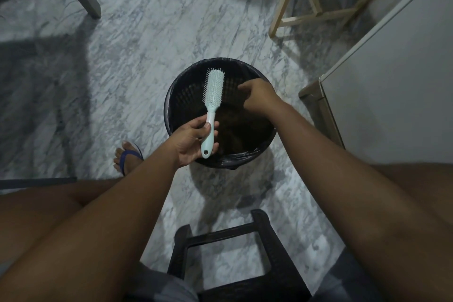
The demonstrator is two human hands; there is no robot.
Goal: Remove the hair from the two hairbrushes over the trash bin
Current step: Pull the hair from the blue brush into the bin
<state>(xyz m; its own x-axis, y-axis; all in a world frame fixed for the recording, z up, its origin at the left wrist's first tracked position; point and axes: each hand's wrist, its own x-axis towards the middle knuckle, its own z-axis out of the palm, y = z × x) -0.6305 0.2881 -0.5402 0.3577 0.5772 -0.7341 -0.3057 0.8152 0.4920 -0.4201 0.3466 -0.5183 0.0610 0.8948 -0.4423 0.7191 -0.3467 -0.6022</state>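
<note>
Hairbrush (213,92), pale mint with a white handle, is held over the trash bin (171,115), bristle head pointing to the far side and bristles facing up toward the camera. I see no obvious clump of hair in the bristles, though the light is dim. Left hand (193,141) grips the lower handle, fingers wrapped underneath and thumb pressed across the top; the handle end with its hanging hole pokes out on the near side of the palm.

Right hand (257,97) hangs over the bin's right half, just right of the brush head and not touching it. Its fingers point left and curl downward; I cannot tell whether they pinch anything.

Bin is round, black, perforated, lined with a dark bag, standing on the grey marbled floor (137,39). Brownish contents show at its bottom, too dark to identify. A foot in a blue sandal (130,157) rests left of the bin. A dark stool (235,247) stands near, between the person's legs. I note only one brush in view.
</note>
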